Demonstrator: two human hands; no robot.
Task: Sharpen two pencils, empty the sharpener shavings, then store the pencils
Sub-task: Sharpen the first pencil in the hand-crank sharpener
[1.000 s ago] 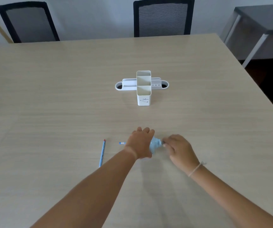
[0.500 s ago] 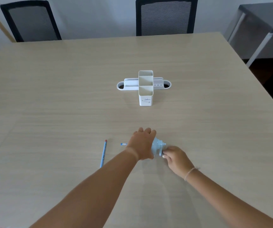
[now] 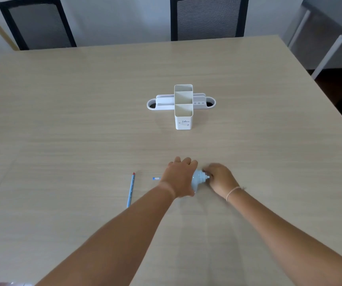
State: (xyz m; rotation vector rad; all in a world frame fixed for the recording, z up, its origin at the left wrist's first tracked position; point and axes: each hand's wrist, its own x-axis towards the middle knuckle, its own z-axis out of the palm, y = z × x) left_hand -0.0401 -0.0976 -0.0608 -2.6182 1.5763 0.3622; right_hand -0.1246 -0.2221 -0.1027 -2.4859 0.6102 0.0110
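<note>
Two pencils show on the tabletop (image 3: 63, 120), and neither is stored. One pencil (image 3: 130, 189) lies loose at about 9 o'clock from the hands, well apart from them, its red tip pointing away from the person; whether it has been sharpened is too small to tell. Only the blue end of the second pencil (image 3: 156, 178) pokes out from under the left hand (image 3: 179, 178), apparently fed into the pale blue sharpener (image 3: 198, 180).

That left hand is cupped over the sharpener's body, its grip closed around it and pressing it down. The right hand (image 3: 219, 178), at 3 o'clock from the sharpener, has its fingers pinched on the small crank at the sharpener's end.

My reading is that sharpening is underway on this pencil. Emptying the shavings looks undone, since the sharpener is in one piece, and no shavings lie about. The white organizer (image 3: 183, 115) stands at 12 o'clock, well apart, its compartments empty as far as I can see. So at least half the job remains: finish this pencil, perhaps the other, empty, store.
</note>
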